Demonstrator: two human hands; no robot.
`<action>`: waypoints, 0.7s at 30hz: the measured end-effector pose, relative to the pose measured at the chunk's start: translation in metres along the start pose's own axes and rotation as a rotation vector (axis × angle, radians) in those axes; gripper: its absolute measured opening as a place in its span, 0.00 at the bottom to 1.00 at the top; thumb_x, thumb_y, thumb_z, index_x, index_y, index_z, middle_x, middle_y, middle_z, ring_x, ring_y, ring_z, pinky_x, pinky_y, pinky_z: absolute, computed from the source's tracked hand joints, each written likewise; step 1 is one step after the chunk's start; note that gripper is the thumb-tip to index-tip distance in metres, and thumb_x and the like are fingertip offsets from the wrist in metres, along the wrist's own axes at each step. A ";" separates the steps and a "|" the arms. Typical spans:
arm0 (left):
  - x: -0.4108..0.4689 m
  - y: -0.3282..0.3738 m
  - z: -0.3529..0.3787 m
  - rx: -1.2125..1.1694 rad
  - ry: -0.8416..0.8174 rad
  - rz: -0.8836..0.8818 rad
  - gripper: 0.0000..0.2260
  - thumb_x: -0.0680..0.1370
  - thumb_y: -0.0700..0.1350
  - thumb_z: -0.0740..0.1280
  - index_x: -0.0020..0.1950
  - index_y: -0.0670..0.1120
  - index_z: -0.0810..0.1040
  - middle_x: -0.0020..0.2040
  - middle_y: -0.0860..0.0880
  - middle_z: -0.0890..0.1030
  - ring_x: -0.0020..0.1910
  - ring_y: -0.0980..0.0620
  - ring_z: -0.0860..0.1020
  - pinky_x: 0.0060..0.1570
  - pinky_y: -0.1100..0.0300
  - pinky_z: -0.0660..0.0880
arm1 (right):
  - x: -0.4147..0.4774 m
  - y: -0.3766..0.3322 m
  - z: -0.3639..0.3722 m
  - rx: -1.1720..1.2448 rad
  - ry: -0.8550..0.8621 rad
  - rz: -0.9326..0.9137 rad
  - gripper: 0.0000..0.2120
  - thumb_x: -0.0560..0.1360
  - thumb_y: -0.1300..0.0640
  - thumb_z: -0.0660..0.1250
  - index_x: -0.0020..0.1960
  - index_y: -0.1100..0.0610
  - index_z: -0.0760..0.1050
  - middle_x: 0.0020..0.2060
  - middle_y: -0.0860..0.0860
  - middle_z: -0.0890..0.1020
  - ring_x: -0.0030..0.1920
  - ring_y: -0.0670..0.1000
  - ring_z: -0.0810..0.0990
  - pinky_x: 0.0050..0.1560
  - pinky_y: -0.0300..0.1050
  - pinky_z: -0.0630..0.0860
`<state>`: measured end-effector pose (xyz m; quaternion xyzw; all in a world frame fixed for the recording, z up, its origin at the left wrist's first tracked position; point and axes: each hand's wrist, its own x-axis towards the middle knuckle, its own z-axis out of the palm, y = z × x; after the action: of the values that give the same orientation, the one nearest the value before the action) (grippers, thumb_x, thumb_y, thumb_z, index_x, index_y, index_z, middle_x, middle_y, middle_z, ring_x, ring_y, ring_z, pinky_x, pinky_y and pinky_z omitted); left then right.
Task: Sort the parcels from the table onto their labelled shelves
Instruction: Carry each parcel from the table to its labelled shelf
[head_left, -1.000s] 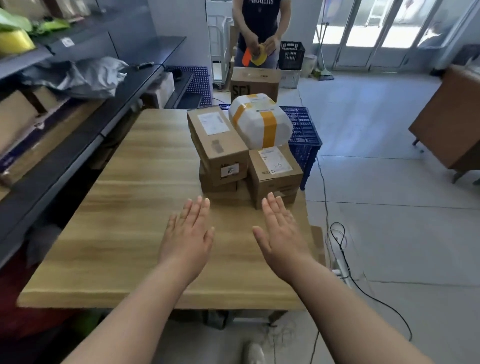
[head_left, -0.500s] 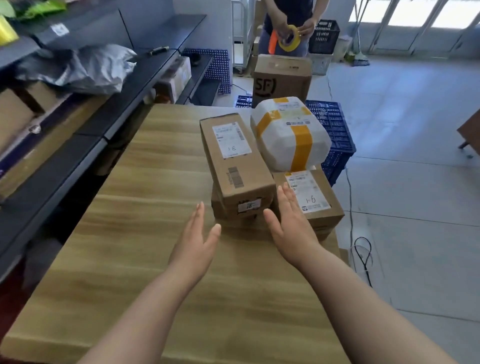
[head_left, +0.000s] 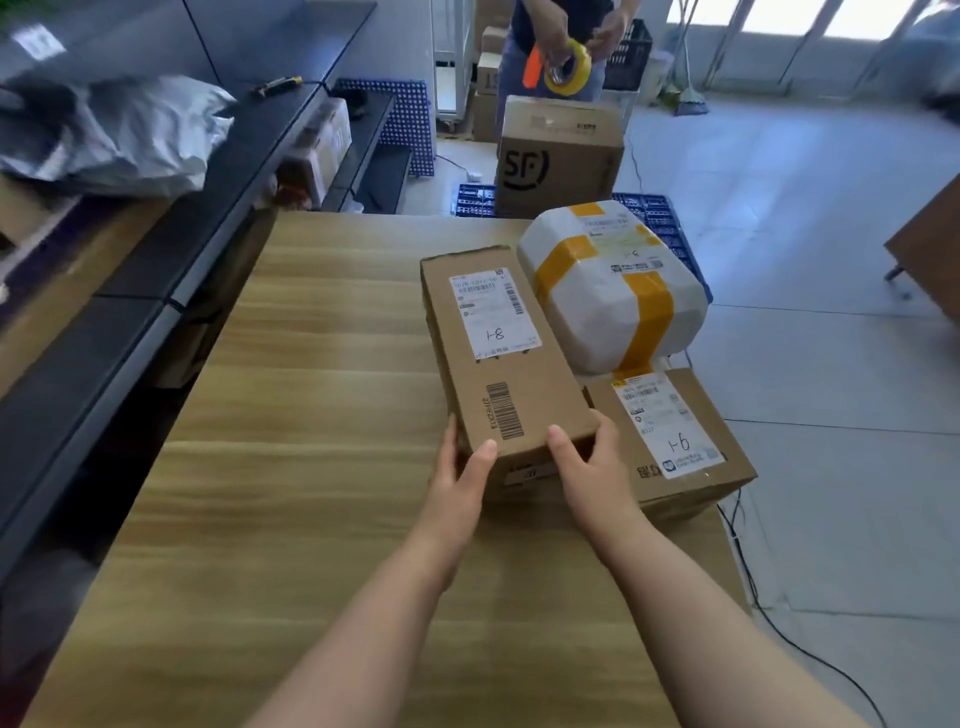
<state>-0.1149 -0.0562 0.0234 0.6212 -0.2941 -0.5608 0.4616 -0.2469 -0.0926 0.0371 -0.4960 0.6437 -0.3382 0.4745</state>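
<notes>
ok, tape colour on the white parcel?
Yellow-orange bands crossing the white parcel, clearest in the head view.

"1-8" on long box (head_left: 498, 364), "1-6" or "1-9" on lower box (head_left: 691, 467), "SF" on far carton (head_left: 558, 156).

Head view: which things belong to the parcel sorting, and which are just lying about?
Job: box marked 1-8, gripped by left hand and right hand; white parcel with yellow tape; low brown box at right; table; shelves.
Lying about: SF box; yellow tape roll in another person's hands; blue crate; floor cable.
</notes>
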 end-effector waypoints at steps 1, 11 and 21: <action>-0.002 0.001 0.000 -0.017 0.009 0.018 0.16 0.81 0.51 0.60 0.66 0.67 0.64 0.63 0.62 0.75 0.64 0.56 0.72 0.67 0.49 0.65 | -0.004 -0.001 0.001 -0.003 0.011 -0.021 0.23 0.77 0.49 0.64 0.69 0.50 0.62 0.61 0.48 0.73 0.62 0.48 0.72 0.63 0.47 0.70; -0.081 0.003 -0.014 -0.125 0.223 0.217 0.25 0.70 0.62 0.57 0.68 0.68 0.65 0.64 0.58 0.75 0.64 0.53 0.72 0.60 0.45 0.71 | -0.062 -0.019 0.001 0.101 -0.132 -0.256 0.23 0.72 0.50 0.70 0.62 0.44 0.63 0.62 0.46 0.70 0.61 0.44 0.71 0.64 0.44 0.70; -0.224 -0.019 0.007 -0.005 0.604 0.387 0.25 0.72 0.66 0.52 0.70 0.72 0.59 0.70 0.60 0.67 0.69 0.57 0.65 0.66 0.45 0.67 | -0.136 -0.029 -0.029 0.229 -0.543 -0.402 0.22 0.70 0.42 0.70 0.60 0.44 0.67 0.60 0.46 0.71 0.56 0.41 0.74 0.53 0.34 0.73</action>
<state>-0.1686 0.1478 0.1022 0.6906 -0.2554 -0.2549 0.6268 -0.2571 0.0285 0.1099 -0.6282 0.3417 -0.3503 0.6049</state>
